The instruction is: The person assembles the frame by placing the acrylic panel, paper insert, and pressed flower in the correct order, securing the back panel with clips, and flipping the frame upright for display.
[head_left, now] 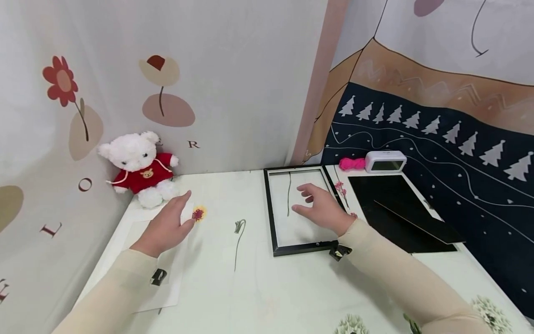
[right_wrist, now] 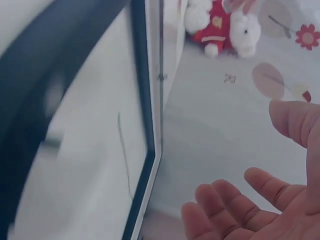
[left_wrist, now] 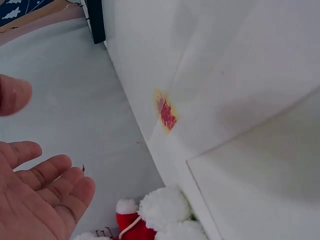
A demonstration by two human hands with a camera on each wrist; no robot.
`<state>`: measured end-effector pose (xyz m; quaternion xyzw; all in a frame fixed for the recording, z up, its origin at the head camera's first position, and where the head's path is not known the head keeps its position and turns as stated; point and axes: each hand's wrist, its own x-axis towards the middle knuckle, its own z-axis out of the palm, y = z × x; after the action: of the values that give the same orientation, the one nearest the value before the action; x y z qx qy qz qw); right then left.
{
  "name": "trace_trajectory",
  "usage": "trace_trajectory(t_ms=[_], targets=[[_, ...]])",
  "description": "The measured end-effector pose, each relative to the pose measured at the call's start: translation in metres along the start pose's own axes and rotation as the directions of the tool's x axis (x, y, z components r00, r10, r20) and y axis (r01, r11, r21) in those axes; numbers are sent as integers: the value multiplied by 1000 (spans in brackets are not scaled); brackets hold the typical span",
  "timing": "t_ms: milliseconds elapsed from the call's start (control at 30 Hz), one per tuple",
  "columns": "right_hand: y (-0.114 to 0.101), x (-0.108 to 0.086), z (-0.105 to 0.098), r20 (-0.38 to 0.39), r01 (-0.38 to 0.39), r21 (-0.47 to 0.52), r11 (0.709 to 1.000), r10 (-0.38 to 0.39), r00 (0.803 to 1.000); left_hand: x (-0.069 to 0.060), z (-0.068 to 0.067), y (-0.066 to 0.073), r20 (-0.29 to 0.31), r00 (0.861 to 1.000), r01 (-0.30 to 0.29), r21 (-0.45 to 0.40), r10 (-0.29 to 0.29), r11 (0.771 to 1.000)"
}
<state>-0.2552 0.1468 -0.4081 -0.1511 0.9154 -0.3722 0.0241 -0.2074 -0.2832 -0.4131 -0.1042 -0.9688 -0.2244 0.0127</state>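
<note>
My left hand (head_left: 164, 229) hovers over the white sheets (head_left: 168, 290) at the left, fingers spread loosely and holding nothing. Just beyond its thumb lies a flat yellow and dark-red pressed flower (head_left: 199, 213), also visible in the left wrist view (left_wrist: 166, 112). Above the black picture frame (head_left: 270, 208) is my right hand (head_left: 321, 208), its fingers gently bent with nothing between them. A thin green stem (head_left: 289, 197) lies within the frame. Between the hands, a dried stem with a curled top (head_left: 239, 226) lies on the white table.
A white teddy bear (head_left: 143, 174) in a red sweater sits at the back left. Right of the frame are pink flower sprigs (head_left: 341, 189), black boards (head_left: 390, 195), pink yarn (head_left: 352, 163) and a white digital clock (head_left: 385, 161). Whitish flowers (head_left: 352, 324) lie near the front edge.
</note>
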Motion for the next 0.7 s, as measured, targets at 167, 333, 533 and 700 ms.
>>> trace_trajectory(t_ms=[167,333,533,700], targets=[[-14,0,19,50,-10,78,997,6,999,1,8,1,45,998,37,-134,-31,990],[-29,-2,35,88,-17,151,988,3,996,3,15,5,106,993,90,-318,-59,944],[-49,-5,56,156,-32,256,966,-8,988,1,23,11,215,972,179,-430,-92,885],[-61,-6,75,220,-63,310,949,-7,975,0,29,12,269,959,212,-454,-94,865]])
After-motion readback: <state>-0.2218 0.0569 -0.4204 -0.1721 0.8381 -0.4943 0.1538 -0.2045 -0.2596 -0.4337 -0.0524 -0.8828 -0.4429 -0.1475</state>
